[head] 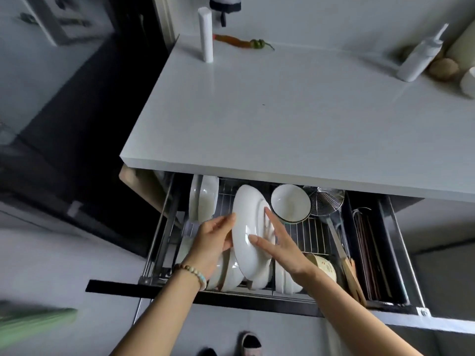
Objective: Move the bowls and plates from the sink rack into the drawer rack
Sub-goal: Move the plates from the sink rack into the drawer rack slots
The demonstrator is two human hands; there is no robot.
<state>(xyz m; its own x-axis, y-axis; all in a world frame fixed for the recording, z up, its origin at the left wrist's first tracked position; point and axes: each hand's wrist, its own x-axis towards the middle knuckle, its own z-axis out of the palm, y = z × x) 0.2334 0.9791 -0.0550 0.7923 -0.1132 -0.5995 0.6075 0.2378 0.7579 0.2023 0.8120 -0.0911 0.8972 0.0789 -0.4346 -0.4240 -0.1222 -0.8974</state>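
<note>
A big white plate [250,235] stands on its edge, tilted, over the wire drawer rack [308,235]. The drawer is pulled out from under the white worktop [270,111].

Right behind the plate sits a white bowl [290,202] with a dark rim, open side facing up and forward. It is just beside the plate's far edge. A round wire strainer [325,200] lies next to the bowl on the right. On the left, more white plates [203,199] stand on edge at the back of the rack. Below the big plate, at the front of the rack, stacked white dishes [231,274] stand close together, and the plate's lower edge is touching or nearly touching them. A patterned bowl [323,265] sits at the front right.

The left hand [213,242] holds the plate's left rim, fingers behind and thumb on the edge, so this grip is pinching the plate. A bead bracelet [192,273] is on that wrist. The right hand [280,245] lies flat on the plate's face, fingers spread and straight, pressing on it, not curled around it.

On the worktop, well apart from the drawer, lie a red chili pepper [236,42] and a white squeeze bottle [421,56].
</note>
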